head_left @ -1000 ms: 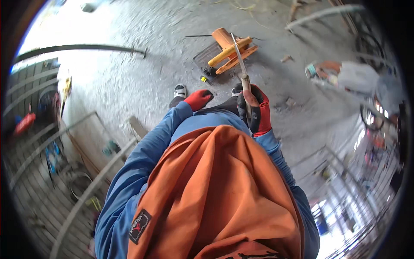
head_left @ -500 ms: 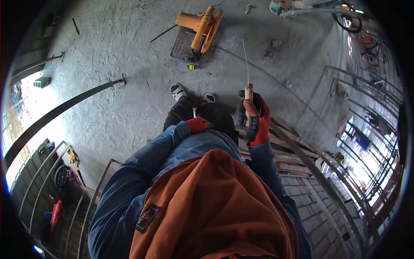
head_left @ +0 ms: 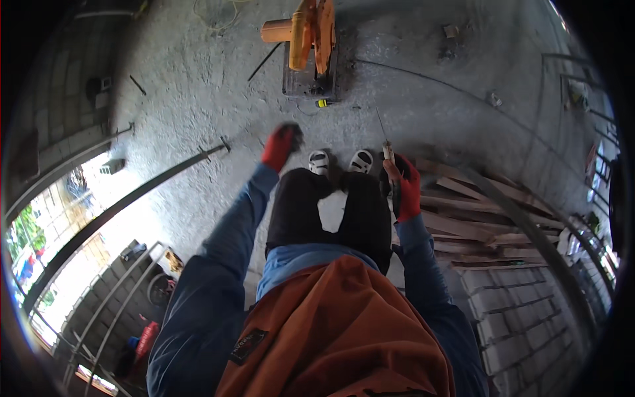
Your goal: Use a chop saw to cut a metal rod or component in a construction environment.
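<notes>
My left hand (head_left: 282, 143), in a red and dark glove, is raised over the grey floor left of my sandals (head_left: 319, 162); its fingers are blurred. My right hand (head_left: 405, 182), gloved alike, grips the pale handle (head_left: 388, 151) of a long, thin tool pointing forward; its fine tip is hard to make out. Beyond my feet, at the top, an orange and yellow cut-off saw (head_left: 299, 45) stands on a dark base. A small yellow and black object (head_left: 322, 103) lies just in front of it.
Long wooden boards (head_left: 488, 225) lie piled at the right, beside a grey block surface (head_left: 503, 308). A curved metal bar (head_left: 126, 195) crosses the left side, and metal rails (head_left: 116, 298) stand at lower left. A dark cord (head_left: 430, 79) runs over the floor right of the saw.
The view has turned, so the saw appears higher and more boards show at the right. My left hand has moved from my waist forward and leftward. My right hand still holds the tool.
</notes>
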A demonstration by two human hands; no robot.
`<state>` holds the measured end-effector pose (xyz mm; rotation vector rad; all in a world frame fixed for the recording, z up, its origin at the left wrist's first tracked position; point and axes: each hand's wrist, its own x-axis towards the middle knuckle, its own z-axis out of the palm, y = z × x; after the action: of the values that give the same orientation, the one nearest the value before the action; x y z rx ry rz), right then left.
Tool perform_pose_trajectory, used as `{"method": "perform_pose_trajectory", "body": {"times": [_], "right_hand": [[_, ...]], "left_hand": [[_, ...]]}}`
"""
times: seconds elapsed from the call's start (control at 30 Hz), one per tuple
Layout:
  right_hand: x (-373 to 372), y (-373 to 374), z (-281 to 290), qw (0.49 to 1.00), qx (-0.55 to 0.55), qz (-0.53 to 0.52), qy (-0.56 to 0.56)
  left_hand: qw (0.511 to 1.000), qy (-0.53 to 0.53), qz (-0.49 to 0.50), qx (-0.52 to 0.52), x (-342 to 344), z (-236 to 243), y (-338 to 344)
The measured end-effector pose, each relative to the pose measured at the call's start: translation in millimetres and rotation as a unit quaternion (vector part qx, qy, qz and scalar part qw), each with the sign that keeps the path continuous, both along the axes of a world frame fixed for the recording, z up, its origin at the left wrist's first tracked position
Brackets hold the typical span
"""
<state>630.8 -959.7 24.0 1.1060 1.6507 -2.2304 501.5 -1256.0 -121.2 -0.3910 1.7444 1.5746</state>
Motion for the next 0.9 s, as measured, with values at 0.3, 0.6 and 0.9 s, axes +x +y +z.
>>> {"method": "perform_pose_trajectory", "body": {"times": [0.3, 0.6, 0.9], "right_hand": [[-33, -49, -231, 0.995, -0.065, -0.068, 0.02], [-71, -46, -398, 0.981, -0.124, -0.144, 0.046], [-139, -75, -476, 0.979, -0.091, -0.122, 0.137]], "left_hand": [[0.9, 0.339, 0.003, -0.275, -306, -145, -38], [0.991, 0.074, -0.093, 0.063, -312, -151, 65], [0.982, 0.117, -0.135, 0.057, -284, -114, 78]]}}
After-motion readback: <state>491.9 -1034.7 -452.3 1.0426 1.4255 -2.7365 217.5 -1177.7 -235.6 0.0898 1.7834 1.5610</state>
